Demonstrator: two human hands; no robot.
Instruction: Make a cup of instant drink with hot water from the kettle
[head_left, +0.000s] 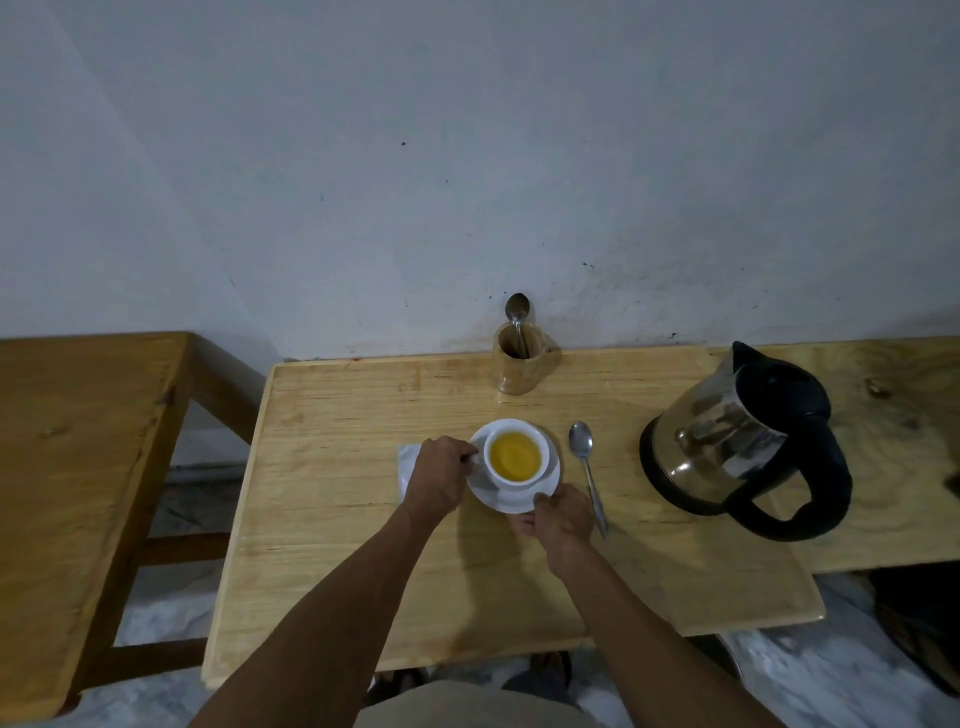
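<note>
The left hand (437, 480) is pinching the white cup (516, 459)'s handle, hiding it and half covering a white sachet (408, 460). The right hand (561, 514) is gripping the saucer (550, 480)'s near rim, covering it.

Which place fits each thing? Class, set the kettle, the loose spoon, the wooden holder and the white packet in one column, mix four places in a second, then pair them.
Things:
1. kettle
2. loose spoon
3. wooden holder
4. white packet

Places:
A. partly under the left hand
B. at the table's far edge, by the wall
C. flat on the table, just right of the saucer
D. far right, handle toward the person

Pairs: 1-D, 2-C, 3-B, 4-A
</note>
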